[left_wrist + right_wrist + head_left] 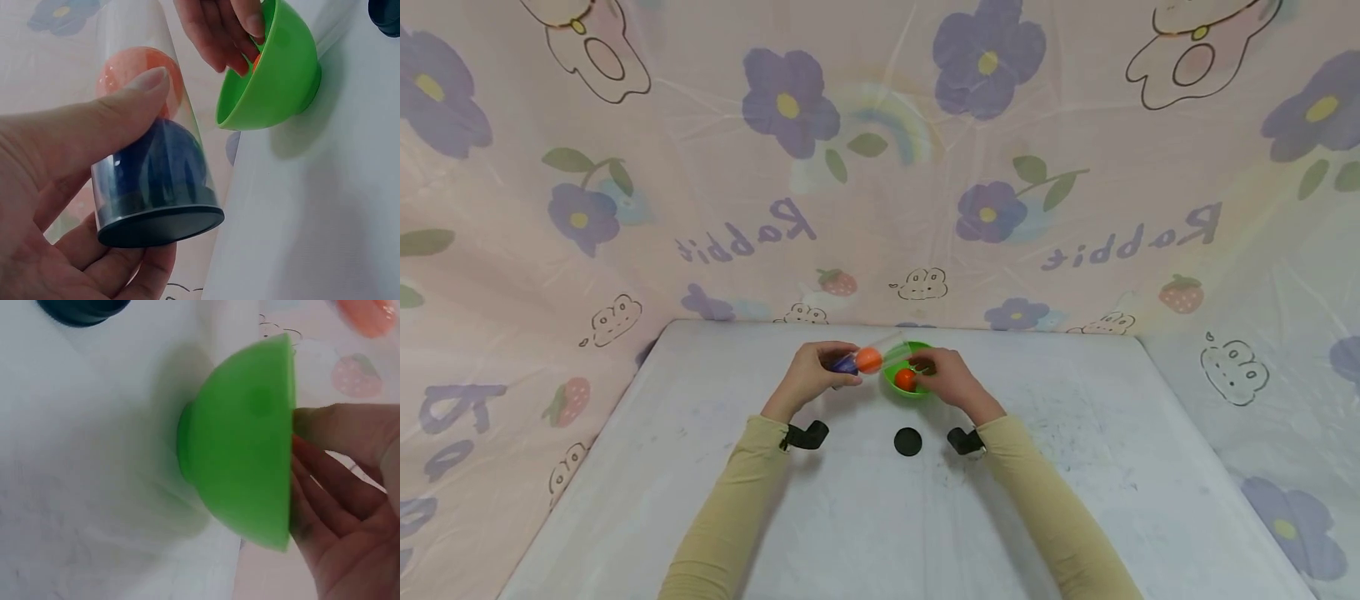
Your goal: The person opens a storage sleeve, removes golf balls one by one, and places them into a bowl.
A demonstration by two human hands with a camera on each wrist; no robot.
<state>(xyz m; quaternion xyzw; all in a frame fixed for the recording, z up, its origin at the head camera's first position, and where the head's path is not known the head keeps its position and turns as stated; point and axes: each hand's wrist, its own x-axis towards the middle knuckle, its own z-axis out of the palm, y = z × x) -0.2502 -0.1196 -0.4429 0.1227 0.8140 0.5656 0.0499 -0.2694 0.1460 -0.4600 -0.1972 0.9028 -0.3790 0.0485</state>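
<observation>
My left hand (816, 371) grips a clear plastic tube (156, 187) with a dark cap on its near end. Inside the tube a dark blue ball (159, 156) sits at the capped end, with an orange ball (868, 359) beyond it. The tube is tilted, its far end over a green bowl (240, 444). My right hand (951, 379) reaches over the bowl's rim, fingers dipping inside. Beside those fingers lies an orange-red ball (905, 381) in the bowl. The bowl wall hides the fingertips in the right wrist view, so a hold on that ball cannot be confirmed.
A round black lid (907, 442) lies on the white table (880, 533), nearer to me than the bowl. Patterned cloth (880, 192) hangs behind the table and along both sides. Black wrist mounts (808, 435) sit on both forearms.
</observation>
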